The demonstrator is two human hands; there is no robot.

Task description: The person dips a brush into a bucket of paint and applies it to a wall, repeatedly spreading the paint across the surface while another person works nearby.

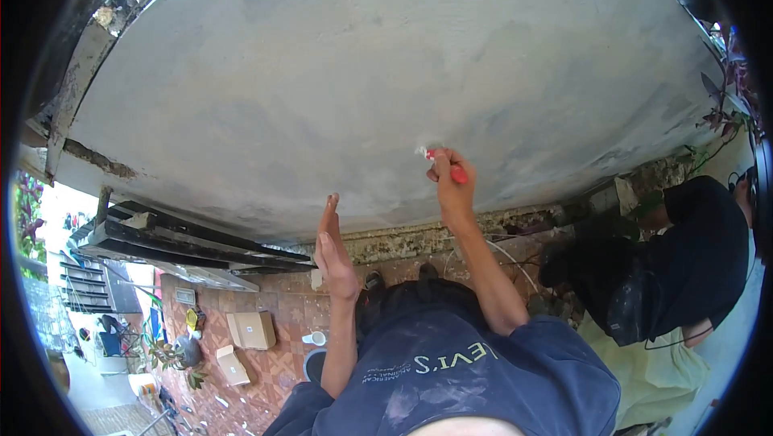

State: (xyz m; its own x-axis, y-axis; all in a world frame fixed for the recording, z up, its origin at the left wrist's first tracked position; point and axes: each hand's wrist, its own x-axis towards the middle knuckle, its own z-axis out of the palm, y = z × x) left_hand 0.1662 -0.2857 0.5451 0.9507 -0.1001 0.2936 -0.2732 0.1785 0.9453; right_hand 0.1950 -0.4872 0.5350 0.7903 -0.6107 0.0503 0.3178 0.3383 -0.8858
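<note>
Pinching a small red tool (pixel 459 174) in your right hand (pixel 441 164), you have its whitish tip at the big grey wall (pixel 362 57), just right of the middle of the frame. I can't tell if the tip is touching. Your left hand (pixel 334 255) is lower and to the left, open and held up, with the fingers close together and nothing in it. The dark metal rack (pixel 185 247) is at the left, near that hand. Down in the lower left, a brown box (pixel 251 330), a flat piece of cardboard (pixel 233 365) and a white cup (pixel 315 338) are on the red tile floor (pixel 282 304). Another person in black clothes (pixel 684 263) is at the lower right, well apart from your left hand.
</note>
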